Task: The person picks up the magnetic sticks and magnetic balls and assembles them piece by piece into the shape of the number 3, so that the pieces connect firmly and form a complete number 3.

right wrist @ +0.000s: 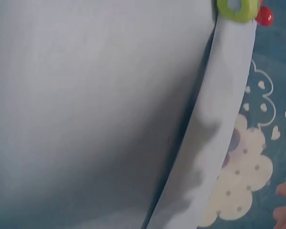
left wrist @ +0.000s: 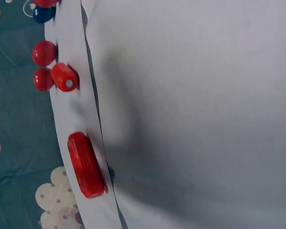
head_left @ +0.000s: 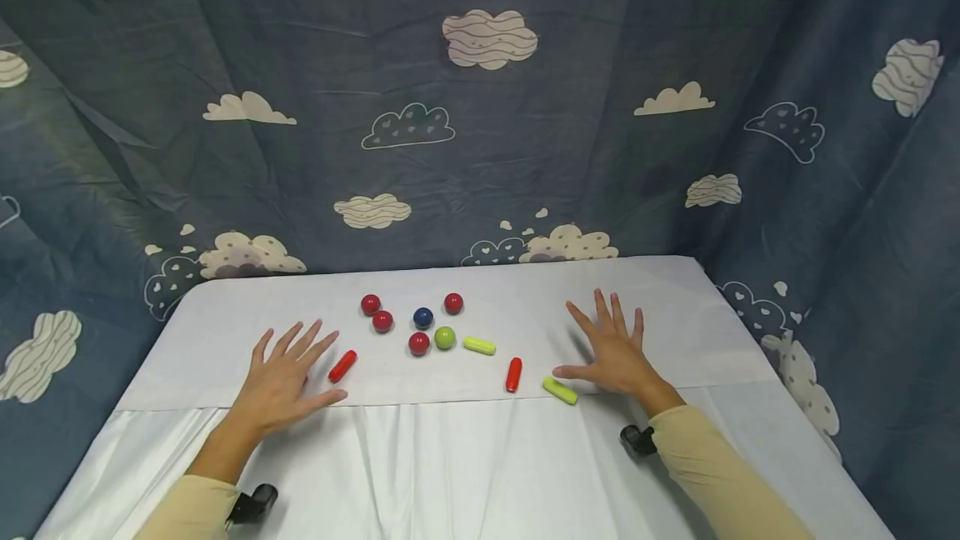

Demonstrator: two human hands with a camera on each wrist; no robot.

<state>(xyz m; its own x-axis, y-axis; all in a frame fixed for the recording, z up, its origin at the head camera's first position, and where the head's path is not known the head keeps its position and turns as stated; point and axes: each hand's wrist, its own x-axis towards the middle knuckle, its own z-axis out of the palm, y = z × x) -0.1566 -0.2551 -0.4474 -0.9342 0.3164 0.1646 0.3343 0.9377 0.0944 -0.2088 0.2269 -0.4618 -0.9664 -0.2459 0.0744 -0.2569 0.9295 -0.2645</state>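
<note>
In the head view my left hand (head_left: 277,386) is held with its fingers spread, just left of a red grooved cylinder (head_left: 342,366). My right hand (head_left: 615,352), fingers also spread, is beside a yellow-green cylinder (head_left: 560,391). Neither holds anything. Between them lie a second red cylinder (head_left: 513,374) and another yellow-green cylinder (head_left: 479,346). Several red balls (head_left: 418,344), a blue ball (head_left: 423,318) and a green ball (head_left: 445,337) sit farther back. The left wrist view shows a hole in the end of one red cylinder (left wrist: 64,77).
A white cloth (head_left: 450,457) covers the table, with a seam or fold across it. Behind and at the sides hangs a dark blue curtain (head_left: 555,165) with cloud prints. Each wrist wears a black camera band (head_left: 253,503).
</note>
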